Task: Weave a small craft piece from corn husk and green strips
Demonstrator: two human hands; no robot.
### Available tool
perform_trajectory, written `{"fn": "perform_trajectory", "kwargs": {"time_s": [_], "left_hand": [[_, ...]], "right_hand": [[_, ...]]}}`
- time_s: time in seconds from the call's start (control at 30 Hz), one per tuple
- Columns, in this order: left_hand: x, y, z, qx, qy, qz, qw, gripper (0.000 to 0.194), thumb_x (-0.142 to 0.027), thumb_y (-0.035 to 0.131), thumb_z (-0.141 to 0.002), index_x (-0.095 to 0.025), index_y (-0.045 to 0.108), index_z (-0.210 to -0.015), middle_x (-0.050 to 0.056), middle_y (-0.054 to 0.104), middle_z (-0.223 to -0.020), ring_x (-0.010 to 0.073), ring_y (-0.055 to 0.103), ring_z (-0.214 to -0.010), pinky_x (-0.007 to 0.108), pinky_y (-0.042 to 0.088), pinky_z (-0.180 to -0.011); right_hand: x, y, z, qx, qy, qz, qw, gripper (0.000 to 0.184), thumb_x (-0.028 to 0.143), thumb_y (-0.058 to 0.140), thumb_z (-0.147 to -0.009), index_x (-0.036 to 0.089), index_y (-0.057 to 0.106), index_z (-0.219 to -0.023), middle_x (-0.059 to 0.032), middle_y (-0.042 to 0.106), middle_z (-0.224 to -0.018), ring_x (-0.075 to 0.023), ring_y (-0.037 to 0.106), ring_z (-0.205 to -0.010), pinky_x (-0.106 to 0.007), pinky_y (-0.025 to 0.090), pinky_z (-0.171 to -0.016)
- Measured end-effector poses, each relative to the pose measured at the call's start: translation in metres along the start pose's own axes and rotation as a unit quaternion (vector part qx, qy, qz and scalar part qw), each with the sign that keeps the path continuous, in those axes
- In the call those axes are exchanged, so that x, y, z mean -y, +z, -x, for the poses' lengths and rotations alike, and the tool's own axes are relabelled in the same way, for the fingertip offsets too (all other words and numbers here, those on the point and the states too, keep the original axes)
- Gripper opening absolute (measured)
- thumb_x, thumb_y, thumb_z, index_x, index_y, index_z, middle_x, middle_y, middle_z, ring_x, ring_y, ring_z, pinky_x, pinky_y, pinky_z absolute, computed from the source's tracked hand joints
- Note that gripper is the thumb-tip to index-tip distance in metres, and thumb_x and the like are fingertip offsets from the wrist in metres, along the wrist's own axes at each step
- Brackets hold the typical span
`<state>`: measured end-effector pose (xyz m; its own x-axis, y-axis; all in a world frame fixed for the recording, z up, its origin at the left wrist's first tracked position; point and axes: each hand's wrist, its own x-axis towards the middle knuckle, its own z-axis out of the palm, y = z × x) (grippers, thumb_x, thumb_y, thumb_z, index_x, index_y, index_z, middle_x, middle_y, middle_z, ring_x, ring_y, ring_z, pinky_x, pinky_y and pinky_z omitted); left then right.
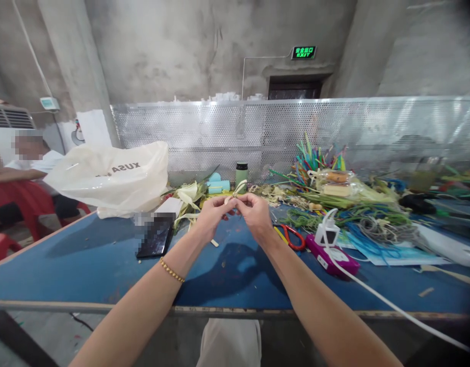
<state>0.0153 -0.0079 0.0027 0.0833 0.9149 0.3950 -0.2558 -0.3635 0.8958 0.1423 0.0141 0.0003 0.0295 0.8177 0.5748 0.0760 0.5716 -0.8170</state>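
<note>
I have a pale strip (240,186) near the middle of the frame, above the blue tabletop (116,275), its looped end poking up over my fingertips. My left hand (212,218) and right hand (257,213) meet there, thumbs and forefingers pinched together on it; gripping from both sides probably keeps so thin a piece from twisting. How its lower part runs between my fingers, I cannot tell.

The loose pale leaves (189,193) lie just left of centre, within easy reach, I judge. The red-handled tool (295,237) sits right of centre beside my right wrist, likely kept handy. The phone (156,237) lies left of centre, the purple power block (334,258) lower right, both outside the gap between my arms, perhaps so nothing snags.

My forearms come up from the lower corners and converge, wrists raised off the table, knuckles outward. The gold bracelet (172,270) rings my left forearm near the wrist.
</note>
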Motion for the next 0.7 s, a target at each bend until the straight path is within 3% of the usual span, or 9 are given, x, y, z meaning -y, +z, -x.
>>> {"fn": "perform_trajectory", "kwargs": {"time_s": [0.13, 0.37, 0.6, 0.7], "left_hand": [[0.003, 0.004, 0.001, -0.052, 0.011, 0.046, 0.998, 0.025, -0.037, 0.077, -0.067, -0.013, 0.072, -0.074, 0.003, 0.064, -0.067, 0.0101, 0.053, -0.060, 0.022, 0.033, -0.053], [0.003, -0.003, -0.002, -0.061, -0.025, 0.118, 0.991, 0.019, -0.026, 0.081, -0.060, -0.013, 0.071, -0.067, 0.003, 0.064, -0.064, 0.0096, 0.051, -0.059, 0.023, 0.033, -0.054], [0.005, -0.009, -0.008, -0.039, -0.064, 0.167, 0.983, 0.021, -0.031, 0.078, -0.065, -0.015, 0.071, -0.075, 0.002, 0.064, -0.066, 0.0119, 0.055, -0.062, 0.024, 0.035, -0.055], [0.003, -0.012, -0.009, -0.063, -0.078, 0.161, 0.982, 0.023, -0.034, 0.076, -0.069, -0.016, 0.072, -0.082, 0.003, 0.067, -0.073, 0.0116, 0.056, -0.063, 0.024, 0.035, -0.055]], "right_hand": [[0.000, 0.004, 0.004, 0.016, -0.021, -0.015, 1.000, 0.037, 0.051, 0.073, -0.065, 0.018, 0.059, -0.069, -0.0037, 0.064, -0.063, -0.0159, 0.058, -0.058, -0.028, 0.046, -0.056], [0.002, 0.003, 0.006, 0.066, -0.028, 0.024, 0.997, 0.035, 0.050, 0.071, -0.068, 0.018, 0.058, -0.065, 0.0004, 0.057, -0.058, -0.0127, 0.050, -0.054, -0.026, 0.041, -0.053], [0.007, -0.001, 0.003, 0.108, 0.017, -0.034, 0.993, 0.038, 0.055, 0.063, -0.074, 0.017, 0.064, -0.070, -0.0024, 0.064, -0.063, -0.0139, 0.056, -0.059, -0.027, 0.045, -0.059], [0.007, -0.003, 0.001, 0.106, 0.062, -0.064, 0.990, 0.045, 0.059, 0.058, -0.078, 0.016, 0.068, -0.076, -0.0056, 0.068, -0.066, -0.0153, 0.059, -0.059, -0.027, 0.044, -0.057]]}}
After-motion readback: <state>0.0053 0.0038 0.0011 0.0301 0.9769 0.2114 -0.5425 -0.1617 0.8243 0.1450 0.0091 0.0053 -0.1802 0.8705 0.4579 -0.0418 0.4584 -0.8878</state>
